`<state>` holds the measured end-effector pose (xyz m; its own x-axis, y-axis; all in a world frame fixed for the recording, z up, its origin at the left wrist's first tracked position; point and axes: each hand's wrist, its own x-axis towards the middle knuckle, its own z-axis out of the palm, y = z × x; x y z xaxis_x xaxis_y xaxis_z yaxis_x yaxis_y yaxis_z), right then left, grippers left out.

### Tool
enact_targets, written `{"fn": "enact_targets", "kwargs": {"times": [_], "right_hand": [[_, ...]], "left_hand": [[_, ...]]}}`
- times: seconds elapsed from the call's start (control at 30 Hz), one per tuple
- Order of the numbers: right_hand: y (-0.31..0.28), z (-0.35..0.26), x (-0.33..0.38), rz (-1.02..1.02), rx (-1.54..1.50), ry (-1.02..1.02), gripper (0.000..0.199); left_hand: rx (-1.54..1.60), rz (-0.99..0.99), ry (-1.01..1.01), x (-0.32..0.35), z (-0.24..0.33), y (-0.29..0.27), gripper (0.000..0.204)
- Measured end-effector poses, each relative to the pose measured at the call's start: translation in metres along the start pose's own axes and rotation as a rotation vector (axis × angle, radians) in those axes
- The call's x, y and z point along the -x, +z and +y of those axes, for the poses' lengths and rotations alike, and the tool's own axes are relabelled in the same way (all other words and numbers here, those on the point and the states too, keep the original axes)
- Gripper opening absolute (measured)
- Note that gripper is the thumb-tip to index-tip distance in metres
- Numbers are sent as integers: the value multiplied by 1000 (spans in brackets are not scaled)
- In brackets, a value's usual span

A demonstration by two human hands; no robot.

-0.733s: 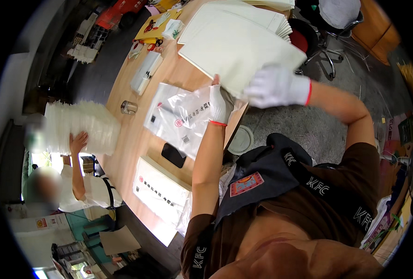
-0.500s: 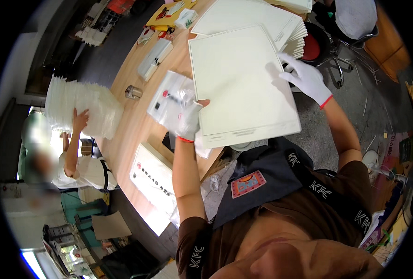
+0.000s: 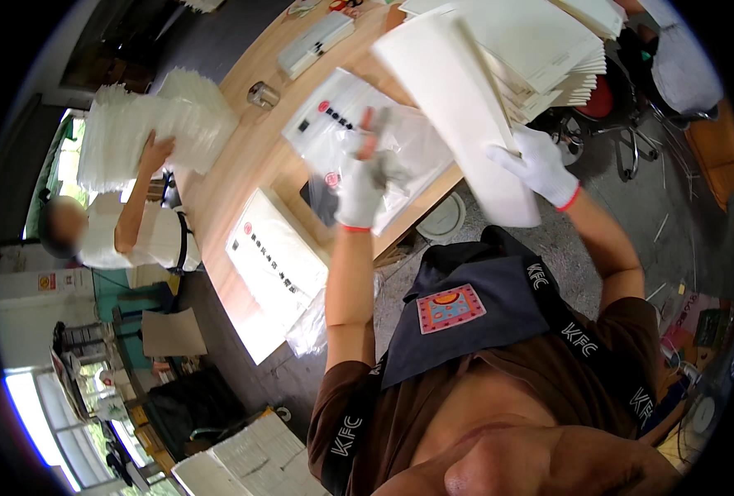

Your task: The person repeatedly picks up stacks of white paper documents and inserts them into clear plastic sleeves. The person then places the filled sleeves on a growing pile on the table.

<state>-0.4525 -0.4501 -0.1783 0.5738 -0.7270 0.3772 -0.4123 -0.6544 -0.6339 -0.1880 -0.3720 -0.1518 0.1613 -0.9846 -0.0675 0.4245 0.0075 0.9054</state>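
Head view shows the right hand (image 3: 536, 165) pinching a cream sheet (image 3: 458, 107) while the left hand (image 3: 363, 178), fingers loosely spread, hovers over a clear bag (image 3: 342, 124) at the table (image 3: 243, 178) edge.

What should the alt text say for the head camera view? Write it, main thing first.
A person's gloved right hand holds a large cream sheet above a wooden table, while the gloved left hand hovers over clear plastic bags. A co-worker handles a white stack.

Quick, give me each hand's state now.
Left hand: on the clear plastic bag, grip cannot be told.
Right hand: closed on the cream sheet.
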Motion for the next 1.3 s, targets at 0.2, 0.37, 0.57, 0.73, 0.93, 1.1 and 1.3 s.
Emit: {"fn": "enact_targets", "kwargs": {"times": [0.2, 0.37, 0.57, 0.73, 0.93, 1.1, 1.3], "right_hand": [[18, -15, -21, -520, 498, -250, 40], [39, -26, -48, -727, 250, -127, 44], [86, 41, -65, -636, -902, 510, 31], [137, 4, -92, -463, -457, 150, 32], [171, -11, -58, -338, 239, -22, 30], [131, -9, 27, 35, 265, -248, 42], [144, 49, -4, -450, 553, 223, 35]], "left_hand": [[-471, -230, 37, 35, 49, -21, 56], [-1082, -223, 183, 78, -32, 4, 51], [-1056, -202, 748, 97, -92, -43, 16], [-962, -37, 650, 23, -40, 34, 35], [-900, 55, 462, 10, -85, 12, 26], [-1051, 88, 462, 51, -130, -40, 18], [-2132, 341, 602, 96, -167, -108, 10]]}}
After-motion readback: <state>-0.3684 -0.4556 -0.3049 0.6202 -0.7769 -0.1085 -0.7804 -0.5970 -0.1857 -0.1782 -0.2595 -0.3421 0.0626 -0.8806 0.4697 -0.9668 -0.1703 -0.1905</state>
